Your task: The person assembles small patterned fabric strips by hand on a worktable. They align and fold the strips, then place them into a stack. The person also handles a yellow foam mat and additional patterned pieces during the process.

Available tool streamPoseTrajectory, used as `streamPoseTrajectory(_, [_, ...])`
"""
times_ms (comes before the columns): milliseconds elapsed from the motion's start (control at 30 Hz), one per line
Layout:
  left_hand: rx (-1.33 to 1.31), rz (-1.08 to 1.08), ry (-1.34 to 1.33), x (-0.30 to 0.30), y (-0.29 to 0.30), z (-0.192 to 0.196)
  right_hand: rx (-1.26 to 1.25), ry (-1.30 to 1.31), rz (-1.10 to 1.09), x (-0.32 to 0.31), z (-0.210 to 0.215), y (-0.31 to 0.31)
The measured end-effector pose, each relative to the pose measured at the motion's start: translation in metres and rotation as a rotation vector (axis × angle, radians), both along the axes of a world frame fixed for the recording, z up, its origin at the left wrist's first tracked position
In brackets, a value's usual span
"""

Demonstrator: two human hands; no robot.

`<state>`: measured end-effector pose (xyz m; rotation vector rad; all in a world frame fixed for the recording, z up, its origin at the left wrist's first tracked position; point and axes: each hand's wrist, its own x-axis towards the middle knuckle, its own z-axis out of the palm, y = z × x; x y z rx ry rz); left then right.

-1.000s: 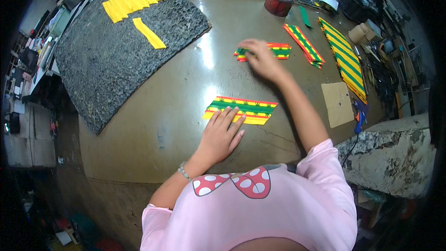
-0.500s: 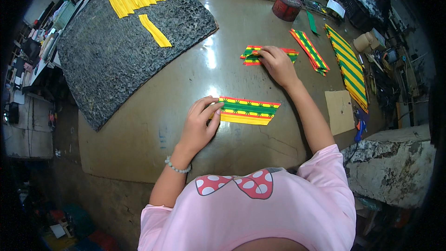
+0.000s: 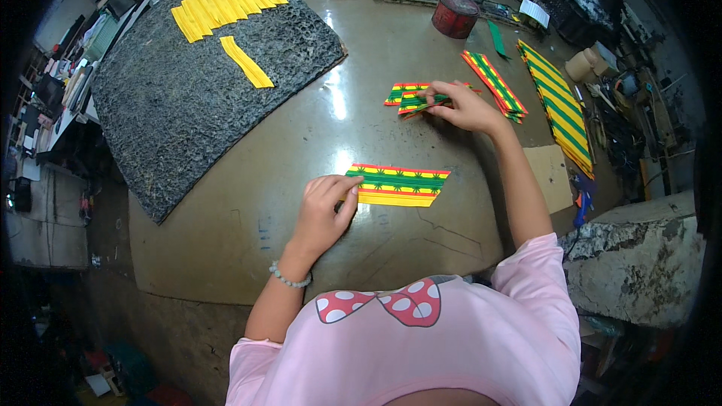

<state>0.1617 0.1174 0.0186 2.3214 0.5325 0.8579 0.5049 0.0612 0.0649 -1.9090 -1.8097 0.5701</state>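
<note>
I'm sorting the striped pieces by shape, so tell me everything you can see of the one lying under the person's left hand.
The striped piece is a flat, thin parallelogram, seemingly paper or woven sheet, with lengthwise bands: red edge, green with dark marks, orange-red, then yellow along the near side. It lies flat on the glossy brown table, long side running left to right, ends cut slanted. The left hand presses its left end with the fingertips; nothing else touches it.

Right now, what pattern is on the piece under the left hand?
The striped piece shows lengthwise red, yellow and green bands, seen in the head view.
</note>
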Motion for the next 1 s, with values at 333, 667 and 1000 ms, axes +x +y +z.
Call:
streamPoseTrajectory(333, [0.026, 0.06, 0.158, -0.006, 0.002, 0.003, 0.743, 0.883, -0.397, -0.012, 0.02, -0.095])
streamPoseTrajectory(667, [-0.365, 0.055, 0.265, -0.027, 0.021, 0.015, -0.303, 0.639, -0.294, -0.14, 0.001, -0.085])
streamPoseTrajectory(1000, [-0.453, 0.036, 0.299, -0.038, 0.029, 0.02, -0.261, 0.366, -0.098, -0.196, -0.028, -0.012])
